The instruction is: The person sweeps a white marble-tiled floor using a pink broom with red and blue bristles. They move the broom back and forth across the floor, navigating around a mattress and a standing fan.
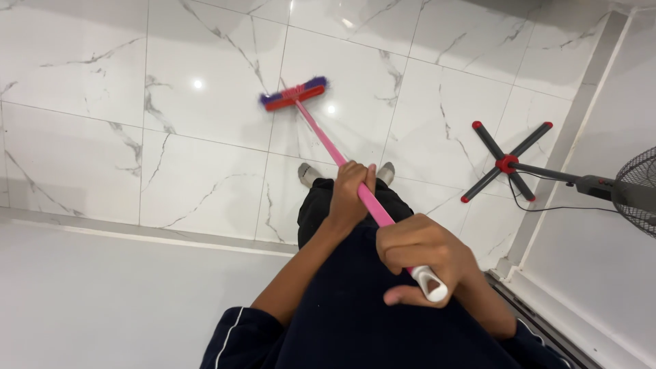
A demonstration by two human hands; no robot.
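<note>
two hands on pink broom handle. fan cut off at right edge; feet partly hidden behind dark trousers. left hand clamped mid-handle, centre frame; right hand clamped near white handle end, lower right of centre. red brush head rests on marble floor, upper centre, well apart from hands.

Bright, even indoor light. Small glare spots shine on the glossy floor tiles beyond the fingers. Shadows are soft. The broom head blurs slightly; edges bend outward.
</note>
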